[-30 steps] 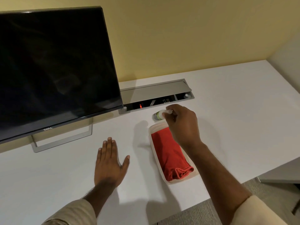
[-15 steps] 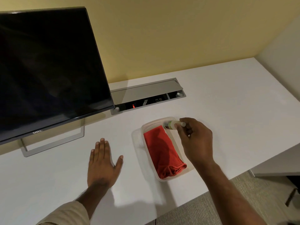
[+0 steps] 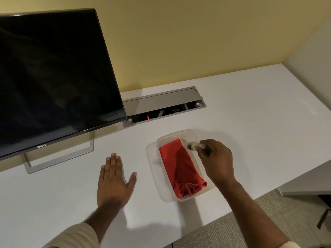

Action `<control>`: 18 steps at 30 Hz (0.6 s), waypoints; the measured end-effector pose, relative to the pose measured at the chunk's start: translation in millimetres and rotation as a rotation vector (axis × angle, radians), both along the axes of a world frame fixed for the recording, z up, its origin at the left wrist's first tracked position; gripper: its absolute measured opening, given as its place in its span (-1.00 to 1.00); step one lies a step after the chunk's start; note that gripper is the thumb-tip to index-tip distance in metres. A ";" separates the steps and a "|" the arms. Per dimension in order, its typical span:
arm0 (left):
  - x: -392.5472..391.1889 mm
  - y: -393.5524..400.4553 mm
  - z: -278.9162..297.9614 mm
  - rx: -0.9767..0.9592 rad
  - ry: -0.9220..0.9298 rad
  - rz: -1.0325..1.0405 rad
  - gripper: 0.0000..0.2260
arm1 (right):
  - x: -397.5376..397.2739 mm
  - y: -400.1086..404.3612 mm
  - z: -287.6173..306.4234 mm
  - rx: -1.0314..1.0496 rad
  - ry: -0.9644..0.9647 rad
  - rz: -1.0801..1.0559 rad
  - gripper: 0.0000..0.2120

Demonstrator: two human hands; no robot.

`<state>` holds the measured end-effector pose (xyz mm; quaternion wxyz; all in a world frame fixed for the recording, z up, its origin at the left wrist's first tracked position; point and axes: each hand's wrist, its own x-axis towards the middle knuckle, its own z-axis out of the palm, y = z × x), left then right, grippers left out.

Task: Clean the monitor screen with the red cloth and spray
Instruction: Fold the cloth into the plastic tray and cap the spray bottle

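Observation:
A dark monitor screen (image 3: 53,77) stands at the left on a silver stand (image 3: 59,158). A folded red cloth (image 3: 179,167) lies in a clear plastic tray (image 3: 179,134) on the white desk (image 3: 250,122). My right hand (image 3: 216,160) pinches a small spray bottle (image 3: 194,145) with a green band by its top, held sideways over the tray's far right corner. My left hand (image 3: 114,179) rests flat on the desk, fingers spread, to the left of the tray.
A grey cable hatch (image 3: 161,104) with a red light is set into the desk behind the tray. Yellow wall at the back, a white partition at the right. The desk's front edge drops to grey carpet (image 3: 268,221).
My right hand has carried the spray bottle from behind the tray toward me, to over the tray's far right corner. The view shifted left. My left hand stayed flat.

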<state>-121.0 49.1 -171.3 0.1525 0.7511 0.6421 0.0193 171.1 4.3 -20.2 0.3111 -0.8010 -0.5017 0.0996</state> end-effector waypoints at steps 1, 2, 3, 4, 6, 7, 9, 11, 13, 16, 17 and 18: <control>0.0 0.1 -0.3 0.000 0.003 0.000 -0.21 | 0.3 2.5 -3.5 -0.016 -0.016 0.011 -0.96; -0.1 0.2 -0.6 0.000 0.005 0.001 -0.21 | 0.5 5.7 -6.9 -0.032 -0.030 0.020 -0.95; -0.2 0.2 -1.0 0.000 0.007 0.002 -0.21 | 0.4 9.4 -9.1 -0.046 -0.041 0.027 -0.94; -0.2 0.1 -1.3 0.000 0.006 0.003 -0.21 | 0.2 13.5 -10.6 -0.059 -0.048 0.035 -0.93; -0.1 0.0 -1.2 -0.001 0.001 0.005 -0.21 | -0.9 22.5 -11.8 -0.086 -0.067 0.050 -0.92; 0.1 -0.1 -0.7 -0.002 0.002 0.005 -0.21 | -1.5 27.0 -11.8 -0.097 -0.080 0.055 -0.92; 0.3 -0.1 0.0 -0.001 0.009 0.003 -0.21 | -2.8 35.6 -12.0 -0.119 -0.100 0.065 -0.90; 0.0 -0.2 0.1 -0.002 0.007 0.002 -0.21 | -4.2 43.9 -11.8 -0.145 -0.107 0.073 -0.88; 0.0 -0.1 0.2 -0.005 0.005 0.004 -0.21 | -3.8 52.5 -9.1 -0.164 -0.104 0.063 -0.86; 0.4 0.0 0.9 -0.005 0.004 0.005 -0.22 | -0.6 65.3 -2.7 -0.194 -0.107 0.052 -0.82; 0.4 0.1 0.8 -0.007 0.001 0.003 -0.22 | 1.1 68.2 -2.3 -0.203 -0.114 0.052 -0.83; 0.3 -0.3 1.3 -0.002 -0.003 0.003 -0.22 | 2.4 70.2 -3.0 -0.212 -0.113 0.046 -0.82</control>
